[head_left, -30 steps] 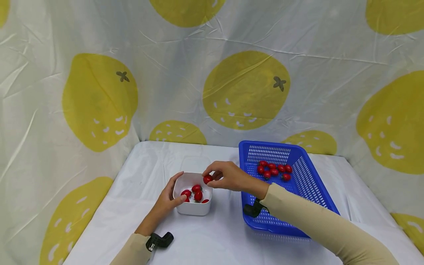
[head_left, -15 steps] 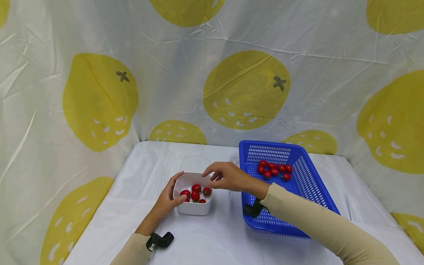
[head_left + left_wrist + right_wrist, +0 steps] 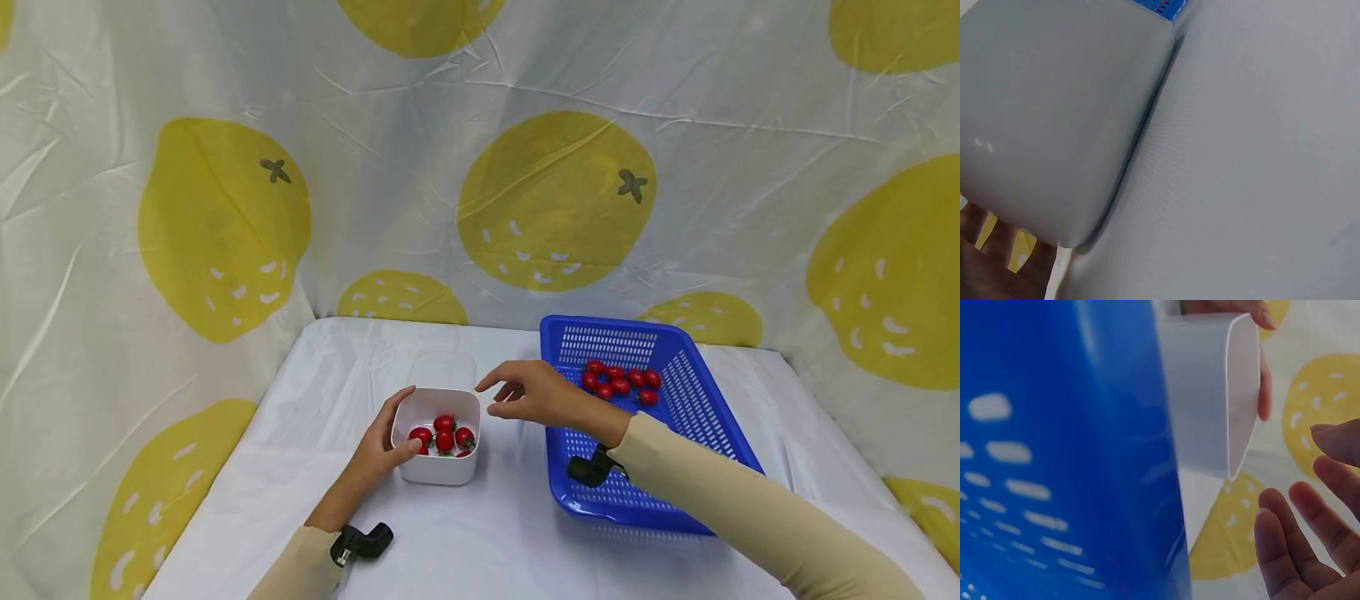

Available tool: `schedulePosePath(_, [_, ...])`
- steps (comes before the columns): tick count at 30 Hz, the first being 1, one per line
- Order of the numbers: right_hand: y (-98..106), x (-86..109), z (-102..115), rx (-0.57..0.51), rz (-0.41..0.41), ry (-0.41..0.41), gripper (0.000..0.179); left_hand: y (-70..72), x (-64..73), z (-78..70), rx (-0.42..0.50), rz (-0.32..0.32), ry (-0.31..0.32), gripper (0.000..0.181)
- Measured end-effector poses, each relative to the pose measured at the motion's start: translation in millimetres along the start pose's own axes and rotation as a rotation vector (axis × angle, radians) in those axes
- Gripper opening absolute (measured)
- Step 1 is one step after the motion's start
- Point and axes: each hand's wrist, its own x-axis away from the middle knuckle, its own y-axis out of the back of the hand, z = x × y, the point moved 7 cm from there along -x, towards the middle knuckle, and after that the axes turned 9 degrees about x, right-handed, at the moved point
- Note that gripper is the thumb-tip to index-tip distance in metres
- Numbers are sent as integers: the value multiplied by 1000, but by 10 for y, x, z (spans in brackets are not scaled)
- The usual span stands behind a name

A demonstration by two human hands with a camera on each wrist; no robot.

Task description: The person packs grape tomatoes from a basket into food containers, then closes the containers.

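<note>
Left hand [image 3: 378,446] gripping a white container [image 3: 438,472], small red tomatoes [image 3: 444,441] inside, the lowest half hidden by its near wall, right hand [image 3: 536,396] empty, fingers loosely parted, more tomatoes [image 3: 619,387] in a blue basket [image 3: 705,400], sleeve [image 3: 720,483] covering its near corner

Looks like a staged recording booth: fruit-print sheet [image 3: 390,192] hung along left, far and right sides, white-covered table [image 3: 465,546] boxed in by it, left wrist cam [image 3: 363,543] and right wrist cam [image 3: 591,468] worn. Building type: can't tell.
</note>
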Motion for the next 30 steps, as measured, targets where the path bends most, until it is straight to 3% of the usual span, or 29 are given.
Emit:
schedulePosePath(9, [197, 169, -172, 26, -43, -44, 28, -5, -2, -7, -2, -1, 14, 77])
schedulePosePath(16, [379, 336, -437, 23, -101, -145, 29, -75, 3, -300, 20, 15, 15, 76])
schedulePosePath(18, [423, 379, -520, 22, -114, -152, 29, -82, 0, -322, 22, 17, 20, 76])
schedulePosePath(23, [510, 472, -704, 15, -125, -172, 33, -87, 2, -331, 22, 18, 22, 76])
schedulePosePath(30, [617, 570, -997, 58, -168, -261, 32, -86, 10, -308, 12, 10, 24, 76])
